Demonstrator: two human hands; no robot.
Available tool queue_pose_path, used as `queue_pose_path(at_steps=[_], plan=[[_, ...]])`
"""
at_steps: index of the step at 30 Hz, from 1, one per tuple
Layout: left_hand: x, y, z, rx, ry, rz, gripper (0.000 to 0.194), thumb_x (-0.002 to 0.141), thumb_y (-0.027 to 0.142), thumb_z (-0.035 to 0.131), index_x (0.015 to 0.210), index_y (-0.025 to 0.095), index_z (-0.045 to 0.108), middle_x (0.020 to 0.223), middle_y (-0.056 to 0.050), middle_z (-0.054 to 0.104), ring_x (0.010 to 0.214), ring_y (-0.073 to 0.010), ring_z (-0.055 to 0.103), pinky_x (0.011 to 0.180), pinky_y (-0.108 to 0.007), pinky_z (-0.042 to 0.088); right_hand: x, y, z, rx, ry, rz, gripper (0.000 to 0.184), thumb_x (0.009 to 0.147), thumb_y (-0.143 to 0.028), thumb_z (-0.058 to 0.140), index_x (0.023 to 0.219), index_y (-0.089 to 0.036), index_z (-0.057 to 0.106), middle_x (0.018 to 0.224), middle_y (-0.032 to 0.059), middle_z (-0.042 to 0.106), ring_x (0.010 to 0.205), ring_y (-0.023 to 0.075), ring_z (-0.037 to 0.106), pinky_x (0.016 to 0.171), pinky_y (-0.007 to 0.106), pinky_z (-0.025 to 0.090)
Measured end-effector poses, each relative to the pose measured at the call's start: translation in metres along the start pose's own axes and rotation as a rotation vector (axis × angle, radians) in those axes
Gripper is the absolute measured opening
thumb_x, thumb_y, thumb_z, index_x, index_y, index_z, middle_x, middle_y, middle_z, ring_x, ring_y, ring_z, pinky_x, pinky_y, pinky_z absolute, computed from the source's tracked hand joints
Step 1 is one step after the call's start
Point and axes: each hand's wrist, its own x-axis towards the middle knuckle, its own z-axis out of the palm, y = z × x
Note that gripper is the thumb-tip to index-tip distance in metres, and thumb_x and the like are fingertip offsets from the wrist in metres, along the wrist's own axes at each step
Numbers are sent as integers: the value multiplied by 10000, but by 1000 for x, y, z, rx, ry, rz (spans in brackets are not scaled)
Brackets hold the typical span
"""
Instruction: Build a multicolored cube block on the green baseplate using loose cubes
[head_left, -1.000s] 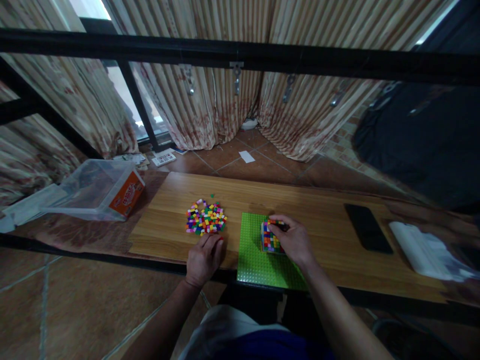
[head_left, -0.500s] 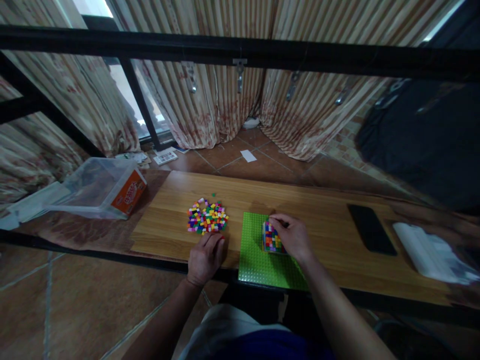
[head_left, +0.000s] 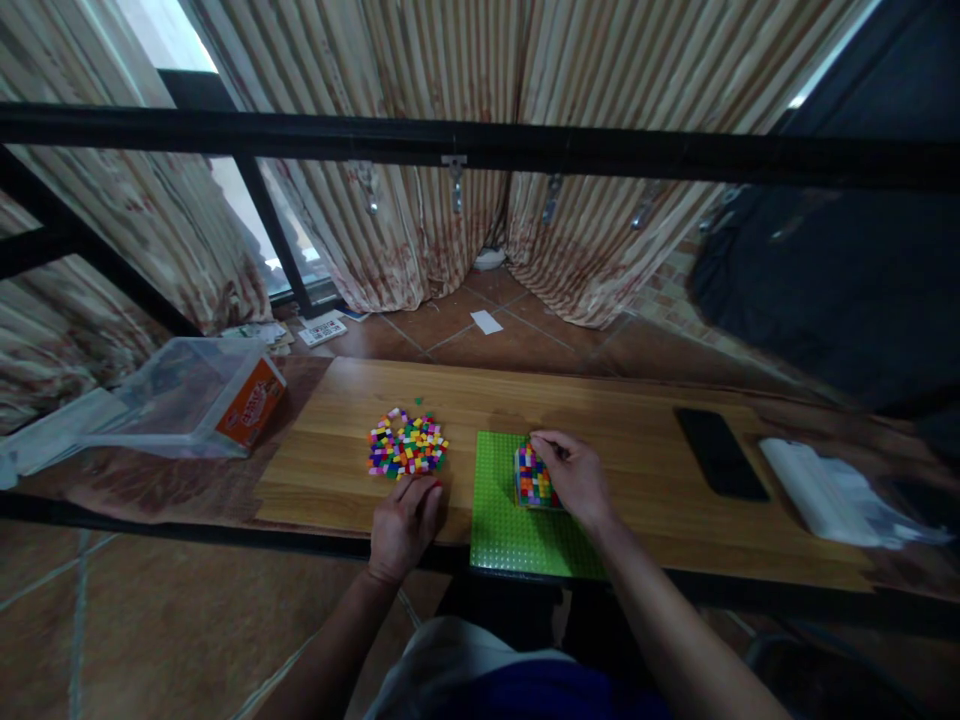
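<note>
A block of small multicoloured building bricks [head_left: 534, 480] stands on the bright green studded baseplate [head_left: 499, 535]. At its far edge my right hand [head_left: 574, 475] is closed in a pinch, its fingertips touching the top; whatever they hold is too small to make out. My left hand [head_left: 405, 525] rests at the near side of a loose pile of coloured bricks [head_left: 409, 443]. Its thumb and index finger are pinched together, with a small red brick [head_left: 437, 483] showing at the tips. A single green brick [head_left: 418, 401] lies just beyond the pile.
The wooden tabletop [head_left: 637, 540] carries a black phone [head_left: 720, 453] on the right, beside a white plastic packet [head_left: 817, 490]. A clear plastic bin [head_left: 187, 390] with an orange label lies at the left. A dark metal bar [head_left: 480, 140] crosses beyond the table.
The camera view has tilted and shifted slightly, so everything sits a little lower and further left. Both hands keep nearly the same places, the right one still at the block's far edge.
</note>
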Motion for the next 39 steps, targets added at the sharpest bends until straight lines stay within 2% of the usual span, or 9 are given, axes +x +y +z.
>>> queue_pose_path(at_steps=[4,7,12,15,18,22,26,33,39], plan=[[4,8,-7,-155,17,-103,180,929,295,527,960,206,680,946,-61,711,870,-172,683,813,-280,534,-22,-15,-5,-89,105,-184,246,914,-366,545,963,-233,746,977,78,739,966,238,639,895,417,472],[6,24,-13,-354,12,-240,191,901,337,567,926,194,691,894,-50,702,838,-173,660,787,-285,511,-46,-31,-2,-70,-2,-259,209,929,-312,544,1008,-272,734,1001,53,731,983,221,641,900,406,485],[7,64,-19,-859,-205,-541,342,865,489,586,775,165,650,605,23,542,553,-105,482,549,-228,395,-74,-56,8,46,-233,-220,236,954,-288,525,1122,-285,690,1076,44,702,1005,185,653,882,350,515],[9,80,-23,-1033,-294,-592,421,852,538,588,668,159,588,553,36,485,522,-85,415,536,-221,339,-79,-64,11,82,-301,-226,240,955,-288,532,1142,-272,682,1098,55,688,1026,184,642,896,348,514],[9,86,-26,-1075,-327,-587,480,864,552,571,592,159,533,544,32,464,530,-81,394,545,-224,316,-82,-67,11,113,-330,-234,230,954,-282,542,1131,-273,689,1091,54,680,1026,179,631,909,346,508],[4,86,-23,-1107,-362,-617,489,864,567,569,597,159,535,530,38,451,516,-78,371,536,-231,289,-88,-66,9,160,-325,-215,215,943,-267,563,1105,-291,703,1048,42,674,994,171,630,882,328,509],[-2,89,-18,-1217,-390,-654,501,861,563,579,575,158,511,512,41,429,518,-76,355,545,-237,277,-94,-62,8,267,-321,-142,166,926,-280,593,1027,-298,723,983,23,679,935,160,641,833,300,516],[-9,99,-10,-1329,-412,-843,498,777,608,652,588,173,502,456,54,413,441,-64,311,480,-240,210,-100,-53,6,411,-298,2,57,802,-284,728,857,-270,728,892,11,675,816,165,641,735,290,534],[-13,100,-5,-1334,-446,-856,505,754,622,668,582,175,508,435,60,403,422,-61,307,464,-237,203,-102,-52,1,402,-302,62,76,759,-301,758,823,-265,742,859,7,670,740,150,624,665,268,524]])
